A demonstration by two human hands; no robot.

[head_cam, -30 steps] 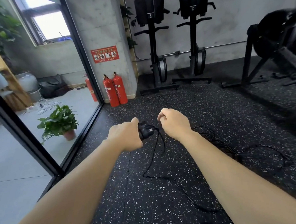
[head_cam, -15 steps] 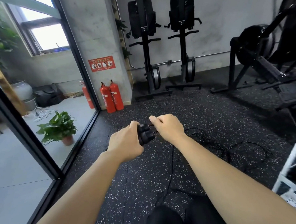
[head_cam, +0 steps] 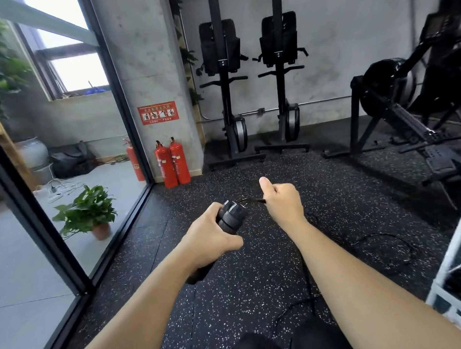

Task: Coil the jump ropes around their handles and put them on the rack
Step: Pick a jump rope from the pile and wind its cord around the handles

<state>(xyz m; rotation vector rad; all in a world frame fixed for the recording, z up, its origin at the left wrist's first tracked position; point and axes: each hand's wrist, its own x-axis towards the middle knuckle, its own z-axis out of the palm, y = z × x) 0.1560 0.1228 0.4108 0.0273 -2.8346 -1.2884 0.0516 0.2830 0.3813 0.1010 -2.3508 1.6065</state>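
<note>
Left grip (head_cam: 214,236): a bare hand with its fingers curled tight round the jump rope handles (head_cam: 231,217). It holds the two black handles side by side as one bundle.
Handles: their capped tops stick out above the left grip and tilt toward the right grip. Their lower ends show beneath it, by the wrist.
Right grip (head_cam: 283,201): a bare hand just beside the handle tops. Its thumb points up and its fingers are folded round the rope (head_cam: 250,199).
Rope: a thin black cord. A short arc runs from the handle tops across to the right grip. It is held in the air between both grips.
Slack rope: the rest drops below the right forearm and lies in loose loops on the floor (head_cam: 256,285). It lies to the right of the right grip and behind it, toward the rack.
Rack (head_cam: 458,255): a white frame at the far right, well apart from both grips. What sits on its shelves is too dark to tell.
Floor: black rubber with pale specks, under both grips.
Beyond the grips: two red fire extinguishers (head_cam: 172,164) stand against a concrete pillar, and two rowing machines (head_cam: 228,94) stand upright by the wall.
Left of the left grip: a potted plant (head_cam: 88,208) stands behind a glass wall.
</note>
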